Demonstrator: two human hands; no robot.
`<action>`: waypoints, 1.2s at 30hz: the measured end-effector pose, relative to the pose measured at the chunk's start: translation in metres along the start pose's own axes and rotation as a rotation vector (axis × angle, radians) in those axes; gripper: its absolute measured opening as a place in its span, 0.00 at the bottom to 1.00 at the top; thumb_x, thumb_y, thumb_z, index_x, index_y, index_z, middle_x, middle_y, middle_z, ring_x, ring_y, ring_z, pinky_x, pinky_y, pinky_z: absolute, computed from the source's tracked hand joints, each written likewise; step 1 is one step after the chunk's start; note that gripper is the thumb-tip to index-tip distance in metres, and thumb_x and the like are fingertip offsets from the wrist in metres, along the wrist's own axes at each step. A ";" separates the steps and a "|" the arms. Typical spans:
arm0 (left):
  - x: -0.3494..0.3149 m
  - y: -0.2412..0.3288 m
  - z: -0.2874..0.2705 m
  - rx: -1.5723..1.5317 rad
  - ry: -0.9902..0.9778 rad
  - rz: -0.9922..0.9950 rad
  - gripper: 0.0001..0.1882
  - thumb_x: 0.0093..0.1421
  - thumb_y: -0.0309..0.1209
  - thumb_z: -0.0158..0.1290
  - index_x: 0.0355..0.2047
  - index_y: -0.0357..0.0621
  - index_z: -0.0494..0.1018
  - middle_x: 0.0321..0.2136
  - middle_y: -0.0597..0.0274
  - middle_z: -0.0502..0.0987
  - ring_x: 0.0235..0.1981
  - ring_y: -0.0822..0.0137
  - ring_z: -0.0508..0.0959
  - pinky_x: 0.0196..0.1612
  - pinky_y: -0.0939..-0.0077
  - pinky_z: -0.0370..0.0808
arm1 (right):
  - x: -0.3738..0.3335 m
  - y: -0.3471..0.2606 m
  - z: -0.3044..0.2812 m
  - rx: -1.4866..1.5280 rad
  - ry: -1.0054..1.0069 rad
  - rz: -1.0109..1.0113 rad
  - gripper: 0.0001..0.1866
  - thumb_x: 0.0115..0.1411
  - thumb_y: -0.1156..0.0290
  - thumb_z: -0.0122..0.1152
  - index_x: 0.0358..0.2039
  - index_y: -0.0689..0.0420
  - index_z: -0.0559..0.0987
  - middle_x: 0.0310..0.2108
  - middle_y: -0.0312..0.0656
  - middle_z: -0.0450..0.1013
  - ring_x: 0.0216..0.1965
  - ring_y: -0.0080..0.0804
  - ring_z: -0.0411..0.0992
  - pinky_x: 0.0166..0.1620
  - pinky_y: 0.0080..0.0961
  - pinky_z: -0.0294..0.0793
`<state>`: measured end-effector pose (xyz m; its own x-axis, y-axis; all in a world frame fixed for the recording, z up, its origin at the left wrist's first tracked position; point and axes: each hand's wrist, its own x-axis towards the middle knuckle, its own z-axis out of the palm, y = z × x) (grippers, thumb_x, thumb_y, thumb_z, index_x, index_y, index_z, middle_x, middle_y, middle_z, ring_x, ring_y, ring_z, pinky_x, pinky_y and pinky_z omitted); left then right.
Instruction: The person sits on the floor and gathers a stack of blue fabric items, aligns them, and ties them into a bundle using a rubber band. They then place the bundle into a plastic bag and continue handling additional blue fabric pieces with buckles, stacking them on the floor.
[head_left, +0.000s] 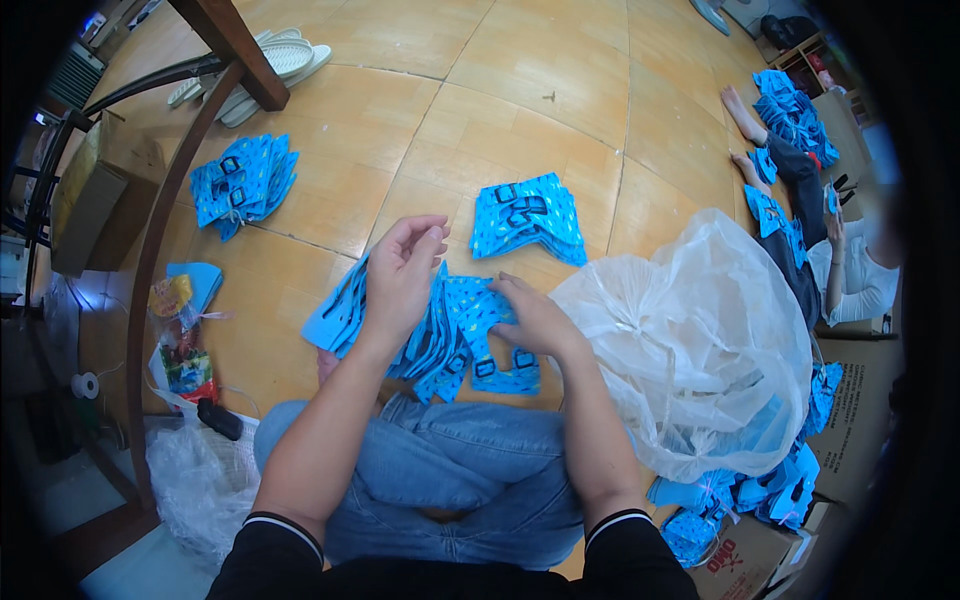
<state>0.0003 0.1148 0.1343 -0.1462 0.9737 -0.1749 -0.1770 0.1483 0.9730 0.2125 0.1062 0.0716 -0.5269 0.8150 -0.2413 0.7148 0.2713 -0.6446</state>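
A row of overlapping blue patterned fabric pieces (420, 345) with black buckles lies on the floor in front of my crossed legs. My left hand (400, 275) is raised over this row, its fingers loosely bent with nothing visible in them. At the row's right end, my right hand (540, 318) rests on a flat blue piece (470, 300), thumb and fingers spread apart. Just beyond that hand sits a neat stack of similar blue pieces (527, 222), buckles on top. Farther left stands another blue stack (240, 185).
A large translucent plastic bag (690, 340) spreads at my right, with more blue pieces (790, 490) and cardboard boxes (745, 560) beside it. Another person (850, 270) sits at the far right. Wooden furniture legs (150, 300) and pale sandals (285, 60) are on the left.
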 end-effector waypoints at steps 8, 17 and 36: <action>-0.003 -0.002 0.005 0.080 -0.113 -0.063 0.12 0.64 0.33 0.51 0.44 0.39 0.74 0.36 0.64 0.78 0.35 0.77 0.74 0.39 0.83 0.70 | -0.028 -0.006 -0.064 0.367 -0.142 0.116 0.33 0.52 0.71 0.65 0.58 0.58 0.65 0.59 0.50 0.63 0.60 0.43 0.63 0.59 0.37 0.64; -0.007 0.001 0.008 -0.355 -0.347 -0.198 0.24 0.68 0.45 0.41 0.55 0.41 0.66 0.44 0.61 0.75 0.46 0.71 0.73 0.46 0.74 0.71 | -0.009 -0.010 -0.067 0.936 0.634 0.069 0.15 0.57 0.71 0.64 0.41 0.59 0.70 0.33 0.34 0.71 0.35 0.18 0.69 0.41 0.20 0.70; -0.009 0.002 0.009 -0.355 -0.251 -0.120 0.17 0.59 0.25 0.55 0.48 0.39 0.68 0.40 0.64 0.77 0.40 0.77 0.75 0.46 0.80 0.72 | -0.005 -0.030 -0.064 0.881 0.898 -0.020 0.17 0.58 0.72 0.63 0.46 0.62 0.71 0.35 0.34 0.72 0.34 0.15 0.68 0.37 0.15 0.70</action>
<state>0.0103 0.1075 0.1392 0.1287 0.9717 -0.1983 -0.5078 0.2363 0.8284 0.2230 0.1271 0.1390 0.2116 0.9688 0.1288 -0.0216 0.1364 -0.9904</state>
